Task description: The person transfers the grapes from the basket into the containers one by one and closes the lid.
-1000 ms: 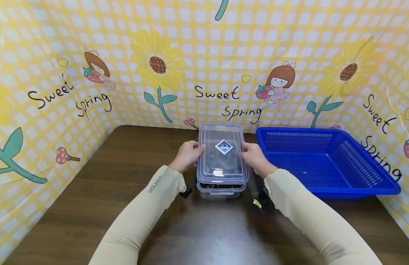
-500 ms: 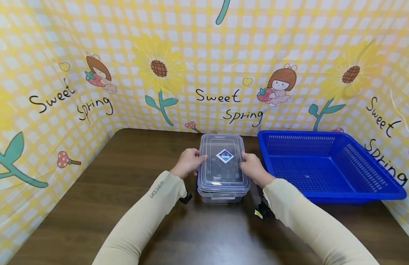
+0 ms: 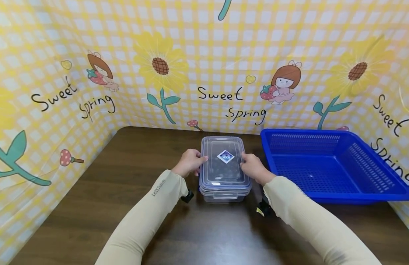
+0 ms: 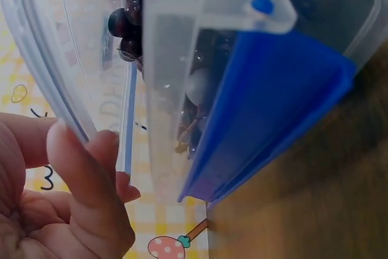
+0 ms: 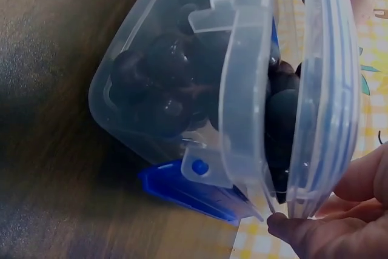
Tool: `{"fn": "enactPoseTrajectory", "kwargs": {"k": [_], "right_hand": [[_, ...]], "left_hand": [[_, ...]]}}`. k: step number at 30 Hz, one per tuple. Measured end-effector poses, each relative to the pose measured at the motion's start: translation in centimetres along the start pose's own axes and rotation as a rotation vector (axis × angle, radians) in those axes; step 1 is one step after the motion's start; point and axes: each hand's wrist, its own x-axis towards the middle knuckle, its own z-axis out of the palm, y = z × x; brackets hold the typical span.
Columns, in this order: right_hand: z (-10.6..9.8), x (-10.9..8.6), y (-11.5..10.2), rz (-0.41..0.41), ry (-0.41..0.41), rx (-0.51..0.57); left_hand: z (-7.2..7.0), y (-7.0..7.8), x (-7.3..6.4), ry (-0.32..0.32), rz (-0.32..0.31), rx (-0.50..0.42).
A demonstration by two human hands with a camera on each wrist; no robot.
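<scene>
A clear lid [image 3: 219,173] with a diamond-shaped sticker lies over a clear plastic food box [image 3: 221,198]. My left hand [image 3: 190,162] pinches the lid's left edge between thumb and fingers. On the opposite edge, my right hand [image 3: 255,168] grips the lid the same way. Dark grapes [image 5: 173,83] fill the box, and some bulge above its rim. Both wrist views show a gap between lid and rim, with grapes in it. One blue side latch [image 4: 273,95] hangs unfastened in the left wrist view; another blue latch [image 5: 191,192] hangs loose in the right wrist view.
A blue perforated plastic basket [image 3: 334,198] stands close to the right of the box and right hand. The dark wooden table [image 3: 101,206] ends at a yellow checked cloth wall [image 3: 191,48] behind and on both sides.
The lid has come down onto the box, mostly in the first half second, and the front gap has narrowed. Both hands moved down with it, still holding its edges. The head view shifted slightly.
</scene>
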Motion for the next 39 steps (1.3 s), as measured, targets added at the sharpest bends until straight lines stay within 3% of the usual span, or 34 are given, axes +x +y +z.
{"fn": "enactPoseTrajectory", "kwargs": {"k": [9, 16, 21, 26, 32, 39], "right_hand": [[0.0, 0.2, 0.4, -0.04, -0.006, -0.097], [0.1, 0.1, 0.3, -0.144, 0.024, -0.263], [0.4, 0.2, 0.0, -0.09, 0.005, -0.268], [0.5, 0.2, 0.0, -0.035, 0.013, -0.322], [0.7, 0.1, -0.1, 0.015, 0.018, -0.32], [1.1, -0.2, -0.3, 0.005, 0.048, -0.336]], "left_hand": [[0.2, -0.4, 0.5, -0.034, -0.015, 0.018], [0.1, -0.4, 0.7, -0.05, -0.041, 0.055], [0.1, -0.8, 1.0, -0.038, -0.047, 0.091], [0.3, -0.3, 0.9, -0.047, -0.025, 0.109], [0.4, 0.2, 0.9, -0.032, -0.069, 0.134], [0.2, 0.3, 0.5, -0.033, -0.076, 0.178]]}}
